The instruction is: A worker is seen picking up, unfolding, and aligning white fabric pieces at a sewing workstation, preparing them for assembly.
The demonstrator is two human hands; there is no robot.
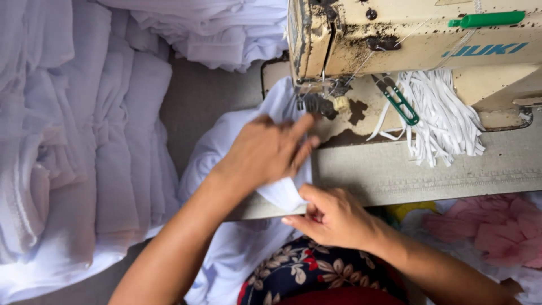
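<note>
A white fabric piece (234,127) lies on the sewing table and runs up under the needle area (323,99) of a worn cream sewing machine (406,39). My left hand (270,149) rests flat on the cloth just below the presser foot, fingers spread and pointing right. My right hand (333,217) is at the table's front edge and pinches the folded lower edge of the same white cloth (282,195).
Stacks of folded white fabric (84,141) fill the left side and the back (214,28). A bundle of white elastic strips (446,113) and green-handled snips (401,101) lie by the machine. Pink fabric (497,226) sits at lower right. A floral garment (299,274) covers my lap.
</note>
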